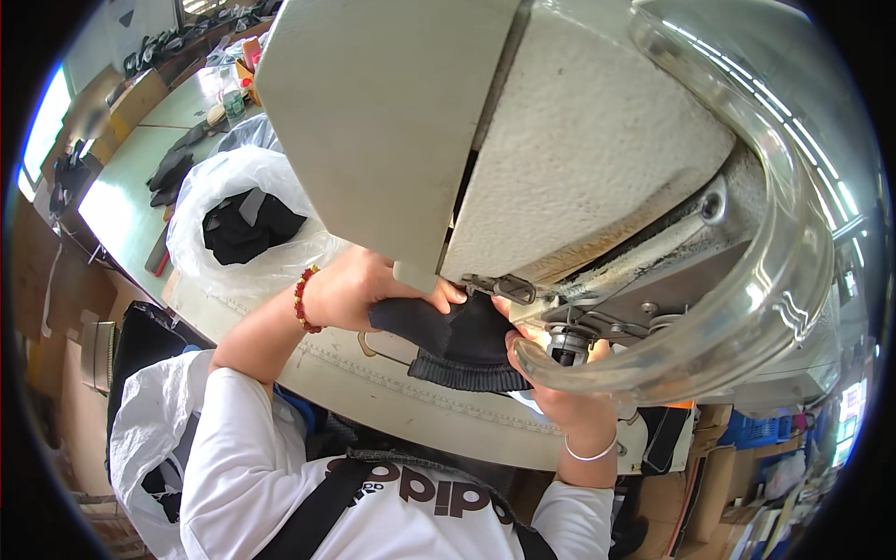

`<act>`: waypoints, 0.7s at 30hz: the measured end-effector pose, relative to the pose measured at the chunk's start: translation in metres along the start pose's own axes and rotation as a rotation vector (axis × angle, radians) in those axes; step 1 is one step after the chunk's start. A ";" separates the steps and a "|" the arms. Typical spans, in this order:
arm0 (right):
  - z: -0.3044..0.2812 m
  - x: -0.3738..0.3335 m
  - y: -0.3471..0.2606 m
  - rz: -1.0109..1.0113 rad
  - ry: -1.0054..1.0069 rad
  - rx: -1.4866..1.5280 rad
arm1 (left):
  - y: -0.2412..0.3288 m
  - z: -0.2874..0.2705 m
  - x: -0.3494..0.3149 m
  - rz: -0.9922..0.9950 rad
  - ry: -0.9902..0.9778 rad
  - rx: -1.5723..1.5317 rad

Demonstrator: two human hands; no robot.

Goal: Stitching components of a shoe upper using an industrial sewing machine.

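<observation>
A black fabric piece [467, 334] with a ribbed, gathered band [457, 371] along its near edge lies under the head of a sewing machine [383, 112]. My left hand [353, 289] is closed on its far left part, thumb and fingers pinching the cloth close to the machine's foot. From the right, my right hand [571, 403] grips the same piece, its thumb at the fabric's right side. A curved clear plastic guard and metal machine parts cover some of its fingers. The needle itself is hidden from view.
A white plastic bag [201, 210] holding black cloth pieces stands left of the machine on the pale table [121, 201]. More dark pieces [173, 173] and a clear bottle [232, 103] lie farther back. The clear guard [807, 271] curves around the right side.
</observation>
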State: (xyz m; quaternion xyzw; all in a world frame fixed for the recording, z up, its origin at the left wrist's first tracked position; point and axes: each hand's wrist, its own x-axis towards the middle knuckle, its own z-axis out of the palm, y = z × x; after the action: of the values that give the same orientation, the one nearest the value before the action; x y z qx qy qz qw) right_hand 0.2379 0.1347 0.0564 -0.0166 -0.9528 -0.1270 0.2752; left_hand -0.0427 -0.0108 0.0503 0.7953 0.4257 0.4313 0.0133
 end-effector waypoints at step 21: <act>-0.008 0.021 -0.029 -0.196 -0.053 -0.155 | 0.050 0.012 0.009 -0.115 0.089 0.317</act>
State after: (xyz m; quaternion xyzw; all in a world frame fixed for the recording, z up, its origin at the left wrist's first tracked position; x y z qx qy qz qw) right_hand 0.2218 0.1040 0.0672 0.0521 -0.9441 -0.2262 0.2340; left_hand 0.0017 -0.0322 0.0686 0.7419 0.5334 0.3921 -0.1066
